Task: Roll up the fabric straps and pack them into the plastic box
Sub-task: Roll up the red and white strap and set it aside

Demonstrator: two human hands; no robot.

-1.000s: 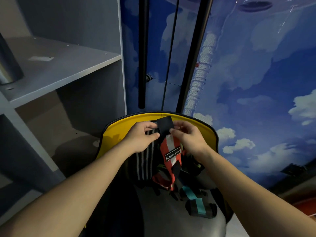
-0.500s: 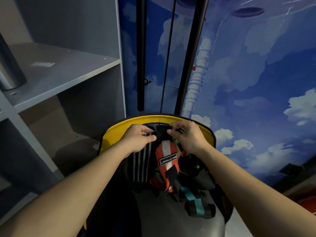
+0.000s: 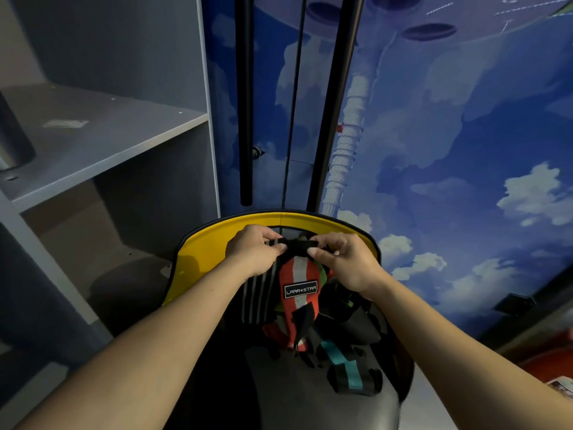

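I am pinching the black rolled end of the red-and-white woven strap between my left hand and right hand, just in front of the curved yellow rim.

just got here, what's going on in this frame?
A person is rolling up a red and white strap. Both hands pinch its black end: the left hand and the right hand hold it from either side, with a small roll started between the fingertips. The rest of the strap hangs down onto a pile of other straps, including a black and teal strap, lying unrolled on a yellow-edged seat. No plastic box is in view, so nothing appears packed yet.
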